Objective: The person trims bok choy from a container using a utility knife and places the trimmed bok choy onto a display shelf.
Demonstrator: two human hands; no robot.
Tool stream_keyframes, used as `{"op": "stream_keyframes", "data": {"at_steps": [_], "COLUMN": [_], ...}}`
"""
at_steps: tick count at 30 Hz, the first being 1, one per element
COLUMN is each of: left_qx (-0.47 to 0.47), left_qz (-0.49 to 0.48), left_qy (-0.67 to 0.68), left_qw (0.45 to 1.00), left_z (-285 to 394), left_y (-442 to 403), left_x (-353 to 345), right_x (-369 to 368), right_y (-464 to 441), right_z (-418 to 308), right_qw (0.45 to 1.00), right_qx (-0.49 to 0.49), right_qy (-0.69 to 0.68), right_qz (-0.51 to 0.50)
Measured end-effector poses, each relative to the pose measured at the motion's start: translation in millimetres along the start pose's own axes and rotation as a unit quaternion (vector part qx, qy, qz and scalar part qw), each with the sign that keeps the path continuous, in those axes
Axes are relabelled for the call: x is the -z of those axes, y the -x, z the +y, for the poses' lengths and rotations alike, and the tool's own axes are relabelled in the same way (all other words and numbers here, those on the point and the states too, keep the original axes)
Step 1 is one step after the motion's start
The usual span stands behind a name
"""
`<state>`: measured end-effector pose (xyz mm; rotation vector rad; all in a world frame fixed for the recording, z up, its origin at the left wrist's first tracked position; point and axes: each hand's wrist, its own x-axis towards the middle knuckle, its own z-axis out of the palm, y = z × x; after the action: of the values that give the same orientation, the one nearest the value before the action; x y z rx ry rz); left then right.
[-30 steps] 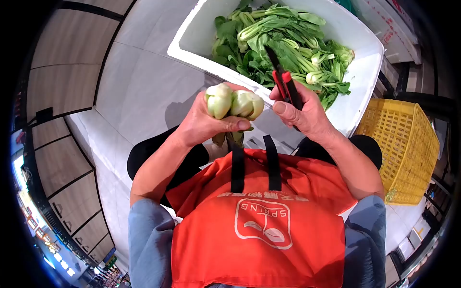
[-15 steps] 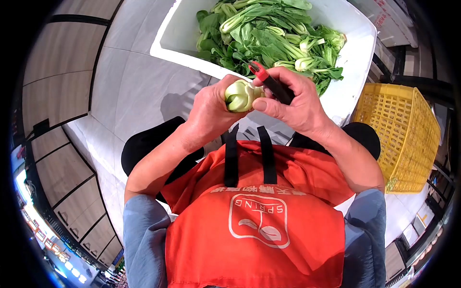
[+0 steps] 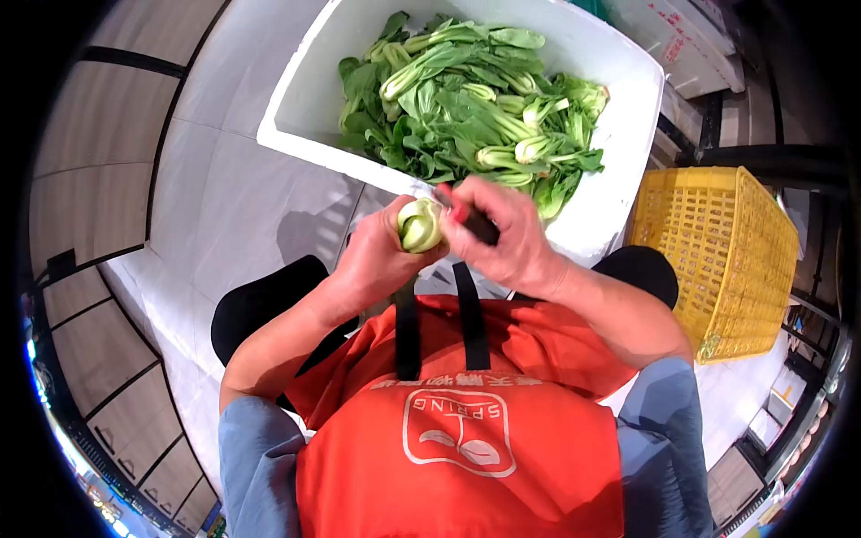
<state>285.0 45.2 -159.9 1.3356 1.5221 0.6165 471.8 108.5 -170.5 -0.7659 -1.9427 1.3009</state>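
Observation:
My left hand (image 3: 378,255) is closed around pale green bok choy (image 3: 419,226), its base facing up toward the camera. Close beside it, my right hand (image 3: 507,235) grips a knife (image 3: 473,219) with a black and red handle; its blade is blurred. The fingertips of my right hand are close to the bok choy base, and whether they touch it is unclear. Just beyond both hands, a white foam box (image 3: 336,161) holds a heap of leafy bok choy (image 3: 466,99).
A yellow perforated crate (image 3: 717,260) stands on the right. Wood-toned cabinets (image 3: 99,134) line the left side of the grey tiled floor (image 3: 211,197). Another white box (image 3: 686,45) sits at the upper right. A red apron (image 3: 457,484) covers my lap.
My right hand has moved in beside my left, and the knife has turned from pointing up to lying slanted near the bok choy. The view has shifted, moving the box leftward.

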Motion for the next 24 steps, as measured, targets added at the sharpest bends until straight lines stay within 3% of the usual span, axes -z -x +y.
{"op": "stream_keyframes", "data": {"at_steps": [1, 2, 3, 5, 10, 13, 15, 17, 19, 21, 24], "left_qx": [0.022, -0.012, -0.041, 0.084, 0.089, 0.060, 0.033, 0.026, 0.027, 0.027, 0.018], "left_qz": [-0.035, -0.047, -0.031, 0.019, 0.160, 0.180, 0.171, 0.158, 0.146, 0.126, 0.120], "left_qy": [0.107, 0.094, 0.269, 0.258, 0.378, 0.389, 0.394, 0.405, 0.396, 0.403, 0.426], "left_qw": [0.993, 0.994, 0.962, 0.962, 0.908, 0.902, 0.903, 0.900, 0.906, 0.906, 0.896], "left_z": [-4.4, -12.9, -18.1, -22.0, -23.7, -21.8, -22.9, -13.7, -9.0, -4.8, 3.4], "left_y": [-1.9, -7.3, -3.6, -7.5, -15.0, -15.1, -14.9, -10.3, -9.1, -8.3, -10.4], "left_x": [1.0, 3.5, 4.1, 14.0, 46.6, 57.9, 59.6, 62.3, 63.2, 63.2, 64.1], "right_x": [1.0, 3.8, 0.6, -3.7, 3.8, 3.6, 16.6, 26.1, 53.0, 72.9, 75.5], "right_y": [0.1, 1.2, 3.7, 8.6, 17.2, 15.0, 1.1, -12.1, -24.2, -34.2, -22.3], "right_z": [0.0, -0.6, 2.3, 7.9, 9.4, 13.8, 14.4, 37.7, 39.7, 63.1, 125.1], "right_qw": [0.998, 0.996, 0.994, 0.989, 0.976, 0.985, 0.995, 0.996, 0.978, 0.940, 0.908], "right_qx": [0.048, 0.065, 0.081, 0.128, 0.033, 0.055, 0.042, 0.043, -0.130, -0.184, -0.153], "right_qy": [0.040, 0.018, 0.017, 0.010, 0.069, 0.099, 0.045, 0.047, 0.125, 0.271, 0.384], "right_qz": [-0.019, -0.059, -0.071, -0.079, -0.206, -0.128, -0.083, 0.066, 0.103, 0.096, 0.070]}}
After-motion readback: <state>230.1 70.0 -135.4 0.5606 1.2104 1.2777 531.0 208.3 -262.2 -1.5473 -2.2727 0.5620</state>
